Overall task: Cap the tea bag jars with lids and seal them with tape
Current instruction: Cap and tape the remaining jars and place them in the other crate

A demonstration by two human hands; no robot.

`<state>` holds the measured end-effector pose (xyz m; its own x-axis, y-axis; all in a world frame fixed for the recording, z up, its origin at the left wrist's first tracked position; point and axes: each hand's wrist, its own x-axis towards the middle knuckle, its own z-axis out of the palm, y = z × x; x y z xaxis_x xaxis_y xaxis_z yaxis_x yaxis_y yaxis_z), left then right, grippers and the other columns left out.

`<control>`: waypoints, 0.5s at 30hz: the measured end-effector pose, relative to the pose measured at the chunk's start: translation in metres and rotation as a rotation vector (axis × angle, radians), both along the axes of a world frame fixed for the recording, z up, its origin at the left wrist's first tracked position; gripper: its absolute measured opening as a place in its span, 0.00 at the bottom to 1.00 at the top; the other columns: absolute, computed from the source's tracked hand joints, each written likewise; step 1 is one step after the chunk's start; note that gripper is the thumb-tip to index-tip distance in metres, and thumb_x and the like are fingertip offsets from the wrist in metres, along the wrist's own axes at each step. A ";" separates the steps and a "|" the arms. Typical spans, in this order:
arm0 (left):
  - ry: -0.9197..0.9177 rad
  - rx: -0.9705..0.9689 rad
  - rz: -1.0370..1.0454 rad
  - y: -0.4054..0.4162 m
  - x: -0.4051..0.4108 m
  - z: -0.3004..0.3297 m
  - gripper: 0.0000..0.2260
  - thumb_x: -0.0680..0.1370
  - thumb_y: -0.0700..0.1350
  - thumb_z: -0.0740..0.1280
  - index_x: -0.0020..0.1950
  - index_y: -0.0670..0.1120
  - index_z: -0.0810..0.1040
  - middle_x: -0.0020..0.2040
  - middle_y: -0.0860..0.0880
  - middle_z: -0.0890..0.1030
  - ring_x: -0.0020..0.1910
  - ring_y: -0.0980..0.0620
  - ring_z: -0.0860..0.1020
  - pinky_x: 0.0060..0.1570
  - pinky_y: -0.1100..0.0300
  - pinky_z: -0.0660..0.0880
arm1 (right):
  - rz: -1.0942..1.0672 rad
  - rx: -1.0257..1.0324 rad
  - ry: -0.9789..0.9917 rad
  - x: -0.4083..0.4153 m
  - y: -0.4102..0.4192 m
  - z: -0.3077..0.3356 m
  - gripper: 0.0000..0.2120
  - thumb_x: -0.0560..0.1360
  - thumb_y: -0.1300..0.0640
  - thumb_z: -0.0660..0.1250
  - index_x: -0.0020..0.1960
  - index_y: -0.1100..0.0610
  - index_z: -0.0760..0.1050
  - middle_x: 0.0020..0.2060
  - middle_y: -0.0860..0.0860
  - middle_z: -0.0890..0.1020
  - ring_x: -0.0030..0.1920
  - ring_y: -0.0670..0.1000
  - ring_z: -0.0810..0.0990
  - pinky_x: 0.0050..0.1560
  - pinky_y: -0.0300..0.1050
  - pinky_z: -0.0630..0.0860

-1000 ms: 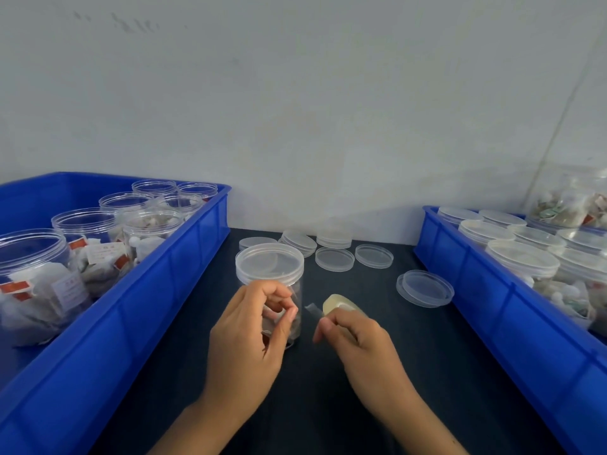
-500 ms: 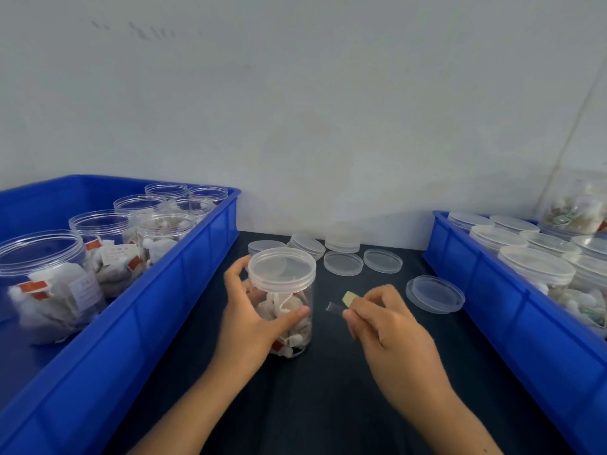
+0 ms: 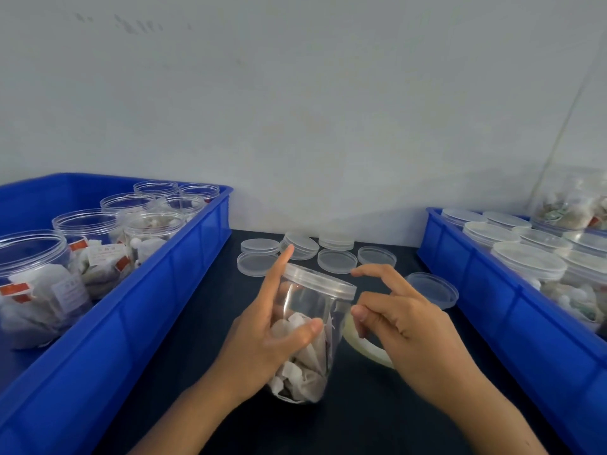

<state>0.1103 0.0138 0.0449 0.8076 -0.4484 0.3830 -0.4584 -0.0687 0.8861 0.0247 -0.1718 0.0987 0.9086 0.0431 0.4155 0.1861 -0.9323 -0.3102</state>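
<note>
Jar: capped clear jar point(image 3: 303, 343) of tea bags, tilted, at centre of the dark bench point(image 3: 184, 372).
Left hand point(image 3: 262, 339): grips the jar's side, thumb across the front, index finger raised past the lid point(image 3: 320, 280).
Right hand point(image 3: 404, 326): just right of the jar; curled fingers pinch near the jar wall, what they pinch too small to tell.
Tape: pale roll point(image 3: 364, 346) on the bench, partly under the right hand.
Loose lids point(image 3: 336, 260): scattered behind the jar.
Bins: left blue bin point(image 3: 157, 290) with open jars; right blue bin point(image 3: 492, 307) with capped jars.
</note>
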 end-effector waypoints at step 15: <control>-0.141 0.083 0.017 -0.002 -0.008 0.003 0.40 0.67 0.63 0.71 0.72 0.75 0.52 0.65 0.68 0.72 0.59 0.61 0.78 0.59 0.52 0.77 | 0.037 0.131 0.056 -0.008 0.004 0.009 0.20 0.73 0.39 0.54 0.33 0.51 0.73 0.58 0.30 0.69 0.41 0.46 0.79 0.45 0.49 0.77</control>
